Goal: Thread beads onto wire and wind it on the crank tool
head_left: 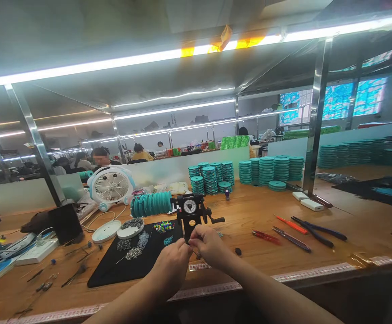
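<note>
My left hand (172, 265) and my right hand (209, 246) meet at the fingertips in front of a black winding device (191, 220) with a round dial and a crank. Both are closed in a pinch; whatever lies between the fingers is too small to make out. A row of teal spools (151, 204) sits on the device's left side. Left of my hands, a black mat (115, 265) bears small piles of coloured beads (164, 227), silvery beads (134, 254) and teal pieces (168, 240).
Stacked teal spools (210, 180) stand at the back. To the right lie black-handled pliers (312, 231), tweezers (291, 238) and an orange tool (291, 224). A white fan (112, 185), a white dish (106, 232) and a dark tablet (65, 224) are at left. People sit beyond the divider.
</note>
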Available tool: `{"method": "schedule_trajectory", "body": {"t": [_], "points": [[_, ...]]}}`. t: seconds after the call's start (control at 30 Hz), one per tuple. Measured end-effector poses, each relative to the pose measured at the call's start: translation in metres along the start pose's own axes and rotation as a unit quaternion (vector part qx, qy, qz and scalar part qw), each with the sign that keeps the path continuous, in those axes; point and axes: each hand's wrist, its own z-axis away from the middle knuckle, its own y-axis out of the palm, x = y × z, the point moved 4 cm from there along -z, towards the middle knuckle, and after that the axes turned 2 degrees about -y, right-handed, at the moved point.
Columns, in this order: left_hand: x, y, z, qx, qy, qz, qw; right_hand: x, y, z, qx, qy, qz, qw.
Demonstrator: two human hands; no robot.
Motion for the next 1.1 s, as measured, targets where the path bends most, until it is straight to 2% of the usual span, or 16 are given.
{"method": "schedule_trajectory", "body": {"t": [0.13, 0.2, 0.27, 0.33, 0.4, 0.47, 0.53, 0.6, 0.7, 0.83, 0.97, 1.1], "points": [[0.002, 0.000, -0.001, 0.013, 0.078, -0.035, 0.996, -0.014, 0.011, -0.013, 0.042, 0.077, -0.063, 0.994], [0.000, -0.001, -0.003, 0.019, 0.078, -0.025, 0.996, -0.014, 0.010, -0.014, 0.054, 0.080, -0.077, 0.992], [-0.001, -0.003, -0.007, 0.013, 0.044, 0.003, 0.999, -0.009, 0.004, -0.011, 0.057, 0.065, -0.084, 0.993], [0.000, -0.005, -0.009, 0.015, -0.017, 0.048, 0.999, 0.001, -0.006, -0.003, 0.051, 0.038, -0.090, 0.994], [0.005, -0.005, -0.009, 0.033, -0.083, 0.104, 0.991, 0.014, -0.015, 0.009, 0.052, -0.025, -0.073, 0.996], [0.008, -0.005, -0.007, 0.053, -0.133, 0.153, 0.978, 0.026, -0.019, 0.021, 0.063, -0.115, 0.006, 0.991], [0.010, -0.004, -0.005, 0.061, -0.161, 0.183, 0.968, 0.032, -0.017, 0.030, 0.065, -0.188, 0.115, 0.973], [0.007, -0.003, -0.003, 0.067, -0.173, 0.190, 0.964, 0.031, -0.012, 0.033, 0.060, -0.214, 0.165, 0.961], [0.001, -0.001, -0.002, 0.068, -0.159, 0.157, 0.972, 0.023, -0.006, 0.025, 0.062, -0.164, 0.100, 0.979], [-0.003, -0.002, 0.000, 0.018, -0.061, 0.054, 0.997, 0.008, -0.002, 0.006, 0.023, -0.034, 0.023, 0.999], [0.004, -0.001, 0.001, 0.001, 0.034, -0.010, 0.999, -0.013, 0.011, -0.011, 0.053, 0.074, -0.044, 0.995], [0.006, 0.000, -0.002, 0.011, 0.058, 0.001, 0.998, -0.021, 0.013, -0.018, 0.068, 0.103, -0.065, 0.990]]}}
